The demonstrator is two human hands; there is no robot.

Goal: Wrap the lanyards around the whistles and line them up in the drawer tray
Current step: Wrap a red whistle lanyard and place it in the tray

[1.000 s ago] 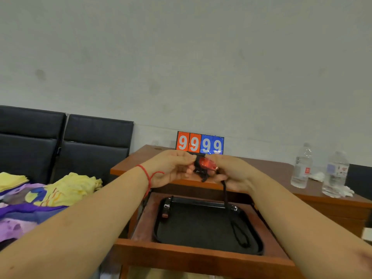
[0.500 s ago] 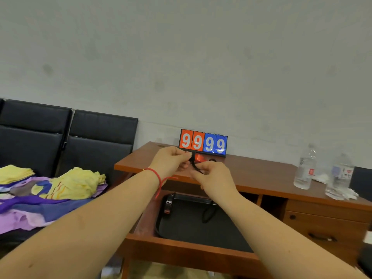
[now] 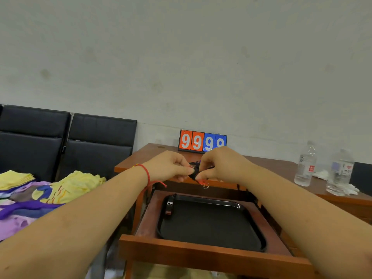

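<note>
- The open wooden drawer (image 3: 201, 252) sat nearest, at about 6 o'clock, with a black tray (image 3: 211, 224) lying inside it.
- One dark wrapped whistle (image 3: 169, 206) lay in the tray against its left rim, at roughly 10 o'clock of the tray.
- Above the drawer, both hands met in mid-air over the desk's front edge: the left hand (image 3: 171, 168), with a red string bracelet (image 3: 146, 174) at the wrist, pinched one end of a red whistle (image 3: 198, 179), and the right hand (image 3: 223, 166) pinched the other end along with the black lanyard (image 3: 194, 165) bunched between the fingertips.
- A small metal ring (image 3: 205, 185) hung just below the whistle; the fingers hid most of the whistle's body.
- The forearms crossed the lower corners and covered parts of the drawer's sides.
- At 9 o'clock lay a pile of yellow and purple cloths (image 3: 40, 192) before two black chairs (image 3: 66, 141).
- On the desk (image 3: 271, 166), a score flip-board (image 3: 202, 140) reading 9999 stood at 12 o'clock, partly hidden by the right hand.
- Two clear water bottles (image 3: 306, 164) stood at 3 o'clock.
</note>
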